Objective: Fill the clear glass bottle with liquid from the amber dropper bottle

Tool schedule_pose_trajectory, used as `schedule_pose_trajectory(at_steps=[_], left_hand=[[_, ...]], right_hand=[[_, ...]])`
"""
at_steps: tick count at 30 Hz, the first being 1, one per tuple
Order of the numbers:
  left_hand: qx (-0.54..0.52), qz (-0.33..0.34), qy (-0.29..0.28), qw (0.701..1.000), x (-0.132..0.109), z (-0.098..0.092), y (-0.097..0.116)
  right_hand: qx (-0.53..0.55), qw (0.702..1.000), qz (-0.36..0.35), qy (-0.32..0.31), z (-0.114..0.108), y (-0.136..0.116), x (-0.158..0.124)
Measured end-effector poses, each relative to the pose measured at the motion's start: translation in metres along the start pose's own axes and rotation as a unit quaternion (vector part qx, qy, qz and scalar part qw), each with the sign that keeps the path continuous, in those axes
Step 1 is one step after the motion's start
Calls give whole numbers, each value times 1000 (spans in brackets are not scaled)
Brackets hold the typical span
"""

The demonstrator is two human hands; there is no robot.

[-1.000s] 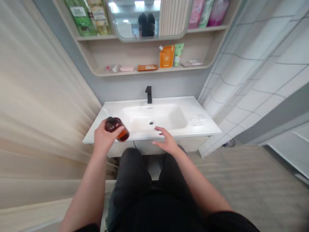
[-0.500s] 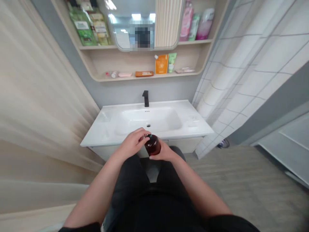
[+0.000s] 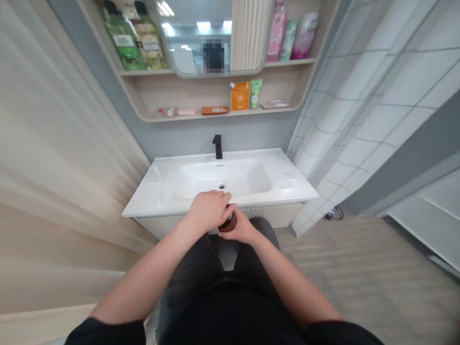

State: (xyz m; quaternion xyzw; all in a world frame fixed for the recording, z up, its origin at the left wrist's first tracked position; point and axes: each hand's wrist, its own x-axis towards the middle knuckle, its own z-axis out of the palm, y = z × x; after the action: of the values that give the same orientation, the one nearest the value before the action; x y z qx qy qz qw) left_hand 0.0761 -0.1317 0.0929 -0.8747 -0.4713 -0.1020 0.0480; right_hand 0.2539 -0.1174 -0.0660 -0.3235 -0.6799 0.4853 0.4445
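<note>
Sink [image 3: 287, 189], far; both hands meet just before its near edge, above the lap. Left hand [image 3: 208, 210]: grip closed over the top of the bottle [image 3: 229, 224]. Right hand [image 3: 241, 231]: grip wrapped round its lower body. Bottle lifted clear of the sink; cap hidden, on or off unclear.

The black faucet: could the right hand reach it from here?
Probably yes: only the open sink lies between the right hand and the faucet, though that hand holds the brown bottle.
</note>
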Motion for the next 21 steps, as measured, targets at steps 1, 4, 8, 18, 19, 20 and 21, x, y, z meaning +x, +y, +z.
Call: schedule_pose_trajectory(at_steps=[1,4,8,18,19,20,21], left_hand=[[-11,12,4,1000,-2,0,2],[-36,16,-9,999,-6,0,4],[-42,-24,4,999,-4,5,1],[-146,-33,4,989,-21,3,-8],[-183,-48,28,982,-23,6,-11],[-222,-65,58,971,-25,10,-16],[-261,-83,91,957,-28,16,-23]], right_hand=[[-1,1000,-3,8,0,-1,1],[4,1000,-15,20,-2,-5,1],[-3,1000,0,10,-3,-7,-2],[4,1000,4,22,-2,-4,-10],[2,1000,2,26,-3,-3,-11],[0,1000,0,30,-3,-1,-11],[-3,999,0,34,-3,1,-11]])
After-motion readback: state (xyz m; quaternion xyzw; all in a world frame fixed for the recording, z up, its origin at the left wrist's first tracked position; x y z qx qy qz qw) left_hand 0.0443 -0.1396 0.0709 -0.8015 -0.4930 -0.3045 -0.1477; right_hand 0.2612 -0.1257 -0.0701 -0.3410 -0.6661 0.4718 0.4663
